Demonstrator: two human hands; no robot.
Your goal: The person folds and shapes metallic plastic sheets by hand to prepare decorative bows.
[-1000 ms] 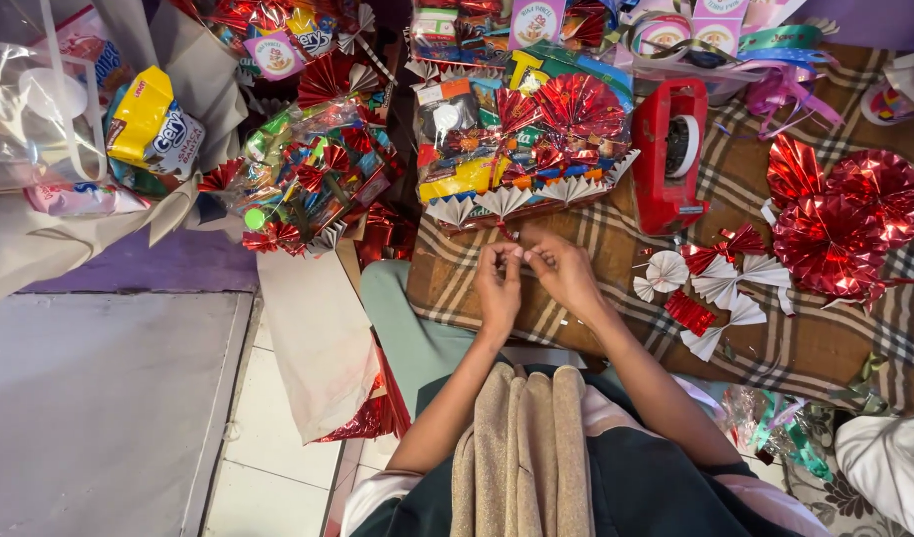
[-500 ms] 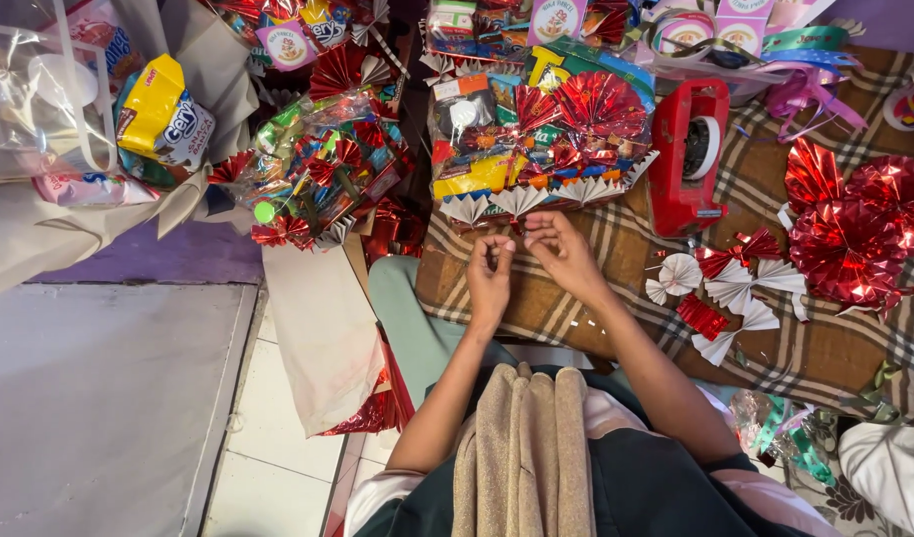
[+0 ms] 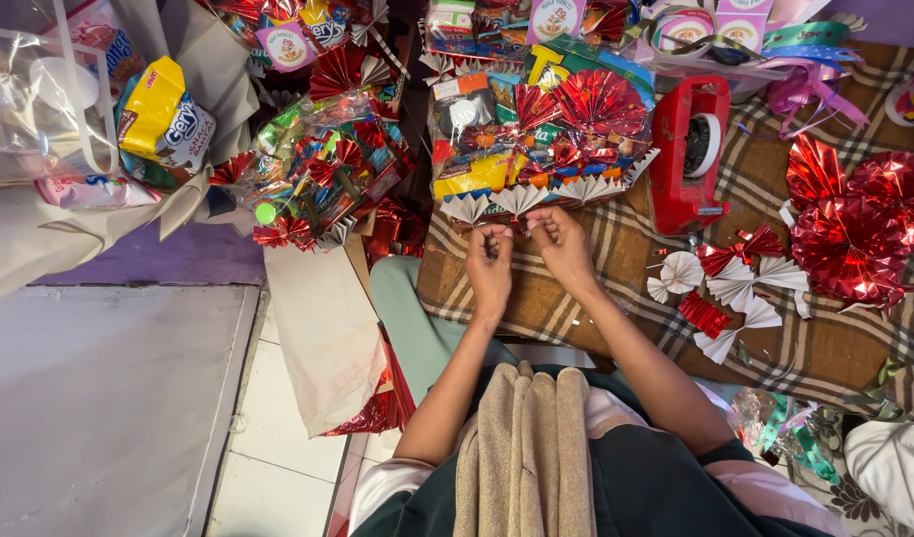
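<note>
We bring our left hand point(image 3: 490, 267) and right hand point(image 3: 559, 244) close together at the near edge of a wrapped gift basket point(image 3: 536, 139). Both hands are nearly closed, thumb against fingertips, pinching at something small between them; it is too small for us to tell what. Just above our fingers, at twelve o'clock, a row of white paper fans point(image 3: 521, 199) runs along the basket's front edge, and our fingertips sit just beside it. The basket holds packets and red foil fans under clear wrap.

Our hands work over a brown checked cloth point(image 3: 596, 318). At two o'clock from the right hand stands a red tape dispenser point(image 3: 687, 154), near the basket. At three o'clock lie loose red and white paper bows point(image 3: 730, 288), and beyond them a heap of red foil rosettes point(image 3: 859, 224). At ten o'clock from the left hand sits a second wrapped basket point(image 3: 323, 174), tilted, with a yellow snack bag point(image 3: 164, 119) farther out the same way.
</note>
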